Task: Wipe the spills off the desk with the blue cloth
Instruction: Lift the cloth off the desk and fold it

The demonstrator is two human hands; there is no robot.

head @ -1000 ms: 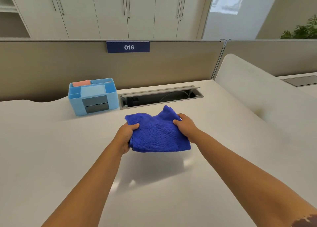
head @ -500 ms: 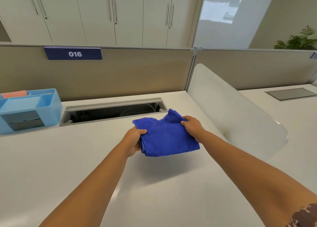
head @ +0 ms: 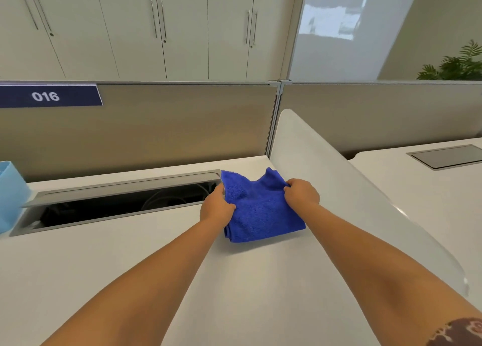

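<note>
A folded blue cloth (head: 260, 210) lies at the far right of the white desk (head: 130, 267), close to the back corner. My left hand (head: 215, 208) grips its left edge. My right hand (head: 302, 194) pinches its upper right edge. The cloth's lower edge rests on or just above the desk surface; I cannot tell which. I see no spill on the desk from here.
An open cable tray (head: 117, 204) is sunk into the desk just left of the cloth. A light blue organiser (head: 10, 194) stands at the left edge. A curved white divider (head: 352, 189) rises right of the cloth, a beige partition (head: 169, 126) behind.
Both hands have carried the cloth to the right and farther back, from the desk's middle to beside the cable tray's right end. The view has turned right with them.
</note>
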